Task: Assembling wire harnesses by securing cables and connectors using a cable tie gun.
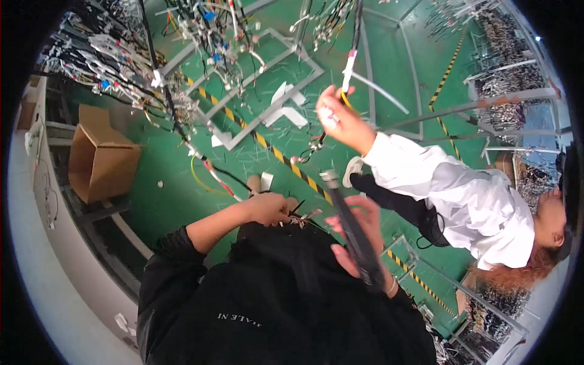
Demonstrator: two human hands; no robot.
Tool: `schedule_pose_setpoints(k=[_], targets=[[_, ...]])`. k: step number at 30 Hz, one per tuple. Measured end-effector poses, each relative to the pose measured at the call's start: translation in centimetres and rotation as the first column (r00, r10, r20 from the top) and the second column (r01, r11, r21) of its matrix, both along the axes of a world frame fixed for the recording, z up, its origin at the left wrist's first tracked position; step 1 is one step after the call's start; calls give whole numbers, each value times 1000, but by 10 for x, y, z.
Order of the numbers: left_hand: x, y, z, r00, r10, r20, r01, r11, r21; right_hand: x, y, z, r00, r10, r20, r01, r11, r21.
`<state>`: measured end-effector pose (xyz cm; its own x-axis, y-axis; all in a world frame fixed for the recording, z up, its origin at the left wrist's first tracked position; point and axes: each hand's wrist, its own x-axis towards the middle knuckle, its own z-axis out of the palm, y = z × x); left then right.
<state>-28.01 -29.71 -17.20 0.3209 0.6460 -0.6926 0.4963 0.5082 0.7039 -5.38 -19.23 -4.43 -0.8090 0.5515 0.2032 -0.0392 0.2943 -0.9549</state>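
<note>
My left hand (266, 208) is closed, pinching thin wires with small white connectors (295, 222) just above my lap. A black cable with red, white and yellow leads (212, 170) comes down close to it from the upper left. Across the palm of my right hand (365, 214) lies a long black tool (356, 237) with a silver metal tip, held at a slant; both are blurred and its exact kind does not show. My thumb and fingers stick out on its left side.
A person in a white sleeve (407, 161) stands at the right, one hand (342, 118) at a hanging cable (349, 72). Bundles of wire harnesses (115, 55) hang at the upper left. A cardboard box (100, 155) sits at left. Metal frames (313, 72) stand on the green floor (182, 213).
</note>
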Motion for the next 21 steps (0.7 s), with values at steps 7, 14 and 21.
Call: schedule_pose_setpoints(k=[7,14,21], targets=[[-87,47,49,770,515,377,-585,806,94,-92,102,75,942,-90,-324,-19,947,-320],[-93,118,119,603,406,687,-686,703,187,-104,95,85,952,114,-285,-215,910,-354],[-103,139,152,677,194,710,-612,683,397,-111,77,128,990,136,23,-124,951,-283]])
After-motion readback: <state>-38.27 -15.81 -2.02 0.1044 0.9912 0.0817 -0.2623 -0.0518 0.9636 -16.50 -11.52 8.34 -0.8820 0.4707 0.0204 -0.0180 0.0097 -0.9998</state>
